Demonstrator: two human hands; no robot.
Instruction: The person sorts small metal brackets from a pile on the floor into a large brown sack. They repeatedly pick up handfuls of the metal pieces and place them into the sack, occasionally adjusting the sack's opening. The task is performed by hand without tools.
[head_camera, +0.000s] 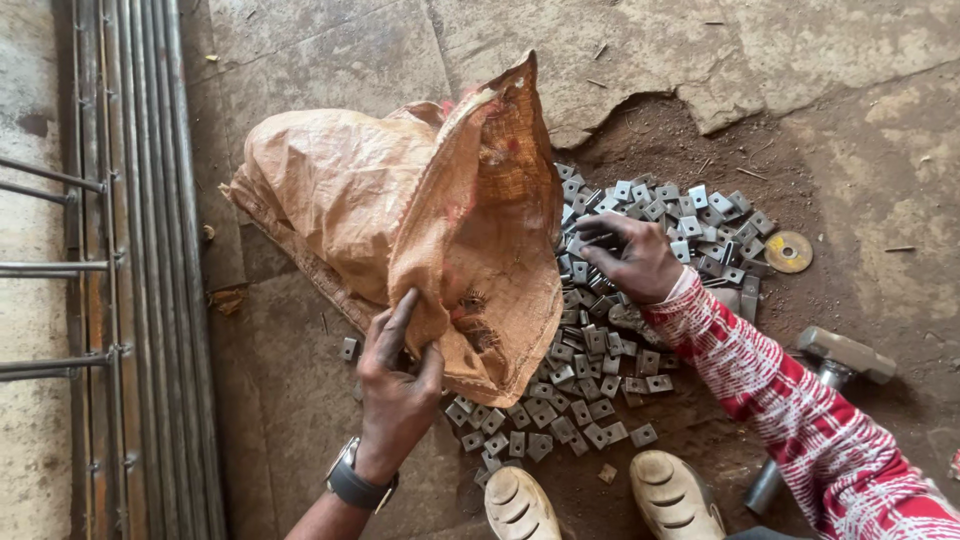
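The left hand (398, 375) pinches the lower edge of a worn orange woven sack (400, 210), thumb and fingers clenched on the cloth so that the mouth is lifted and held open toward the heap beside it. The right hand (632, 258), in a red-and-white patterned sleeve (790, 400), rests on a spread pile of small square grey metal plates (600, 350), each with a hole; its fingers are curled around a few plates, gathering them at the near side of the sack mouth. The plates lie loose on the dirt and cracked concrete floor (330, 60), between the sack and a used yellow cutting disc (788, 252) to the right. A hammer (830, 365) lies near the sleeve, untouched. Two pale shoe tips (600, 500) show at the bottom edge; steel rods (140, 250) lie along the left. Judged step: scooping plates by the handful, sack held ready. The next move would call for keeping the mouth wide and a firm, closed grip, as small plates slip easily.
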